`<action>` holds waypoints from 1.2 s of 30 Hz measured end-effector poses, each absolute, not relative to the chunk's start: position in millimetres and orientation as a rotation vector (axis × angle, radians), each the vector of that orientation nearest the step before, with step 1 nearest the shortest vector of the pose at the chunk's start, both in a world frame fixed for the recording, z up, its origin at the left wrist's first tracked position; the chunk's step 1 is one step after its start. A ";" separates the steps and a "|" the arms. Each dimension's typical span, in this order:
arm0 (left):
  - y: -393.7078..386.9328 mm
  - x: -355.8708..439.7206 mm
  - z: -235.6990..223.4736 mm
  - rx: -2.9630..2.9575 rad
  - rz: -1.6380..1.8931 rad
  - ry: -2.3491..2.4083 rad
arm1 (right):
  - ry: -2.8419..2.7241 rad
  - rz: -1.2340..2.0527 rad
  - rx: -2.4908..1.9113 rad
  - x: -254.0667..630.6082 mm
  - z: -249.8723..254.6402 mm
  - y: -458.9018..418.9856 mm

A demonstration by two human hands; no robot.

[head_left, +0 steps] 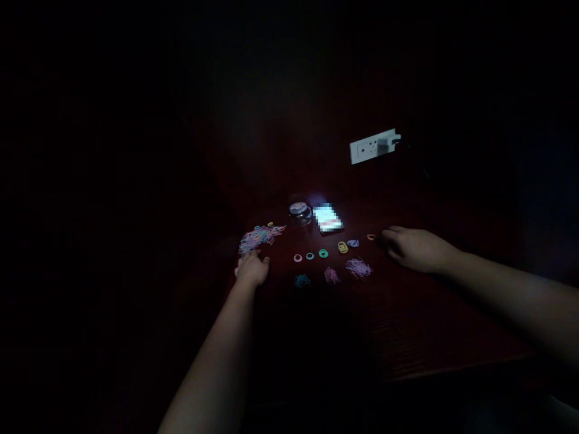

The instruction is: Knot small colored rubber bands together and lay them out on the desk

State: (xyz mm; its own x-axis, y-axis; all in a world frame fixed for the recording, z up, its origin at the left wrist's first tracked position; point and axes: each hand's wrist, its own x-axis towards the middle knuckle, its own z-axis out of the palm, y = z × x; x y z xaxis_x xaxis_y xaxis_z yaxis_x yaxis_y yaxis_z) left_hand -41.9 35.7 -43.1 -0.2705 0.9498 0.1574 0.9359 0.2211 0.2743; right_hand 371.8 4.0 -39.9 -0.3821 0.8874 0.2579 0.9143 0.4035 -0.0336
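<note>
My left hand (253, 269) lies palm down with fingers stretched out at the near edge of a mixed heap of small coloured elastic bands (260, 237). My right hand (412, 247) rests on the table, fingers bent with a dark gap towards the thumb. Nothing shows in its grasp; its fingertips are dim. Just left of it lies an orange band (371, 237). Further left runs a row of a purple band (353, 243), yellow band (342, 248), green band (322, 254), blue band (310, 256) and pink band (297, 258).
Closer to me are small piles of teal bands (301, 281), pink bands (332, 275) and lavender bands (359, 269). A lidded jar (300, 213) stands behind, beside a lit phone (327, 218). A wall socket (373, 146) holds a plug. The dark red table (429, 325) is dimly lit.
</note>
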 end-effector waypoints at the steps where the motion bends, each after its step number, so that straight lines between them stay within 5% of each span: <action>1: 35.5 -41.2 -43.0 1.872 0.488 2.417 | -2.425 -0.167 -1.591 371.5 -39.9 4.4; 13: 38.2 -34.6 -49.5 2.083 0.489 2.239 | -2.334 0.008 -1.575 379.6 -29.5 4.8; 23: 44.1 -24.2 -53.4 2.134 0.480 2.251 | -1.730 0.433 -1.543 407.0 -22.7 16.1; 36: 29.1 -20.4 -47.2 2.244 0.931 2.193 | -1.508 0.402 -1.440 418.4 -28.4 23.2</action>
State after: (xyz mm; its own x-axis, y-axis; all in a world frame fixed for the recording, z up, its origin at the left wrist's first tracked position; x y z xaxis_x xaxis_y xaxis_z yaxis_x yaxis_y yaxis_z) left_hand -20.4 29.1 -47.2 -0.0553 0.8778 0.4759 0.9521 -0.0972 0.2899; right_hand 418.4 23.2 -28.4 0.1765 0.8956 0.4085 0.5731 0.2439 -0.7824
